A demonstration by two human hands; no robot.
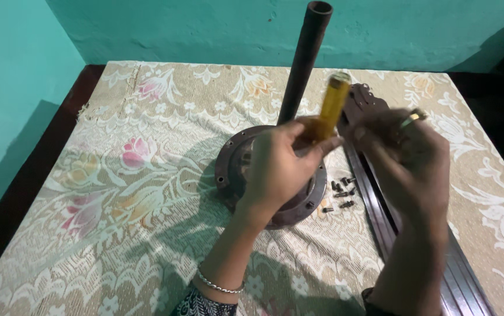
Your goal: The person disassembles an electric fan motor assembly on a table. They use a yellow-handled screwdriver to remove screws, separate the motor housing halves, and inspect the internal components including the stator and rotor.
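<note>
Centrally, left hand (278, 167): closed around the lower part of a yellow-handled screwdriver (329, 105), held above the motor housing; a thin bracelet (220, 286) circles the wrist.
Right hand (407, 155): blurred, fingers curled, raised just beside the screwdriver handle; whether it touches the handle cannot be told; a ring (413, 117) shows on one finger.
Screwdriver: handle tilted up and to the right; its shaft is hidden behind the left hand.
Motor housing (237, 169): round, dark, rusty metal, resting on the cloth beneath the left hand, with a dark pipe (303, 58) rising from its centre.
Screws (341, 193): small dark cluster lying on the cloth just right of the housing.
Fan blade (381, 210): long, dark, ribbed, lying right of the screws, partly under the right arm.
Tablecloth (117, 175): beige with floral pattern, covering the table.
</note>
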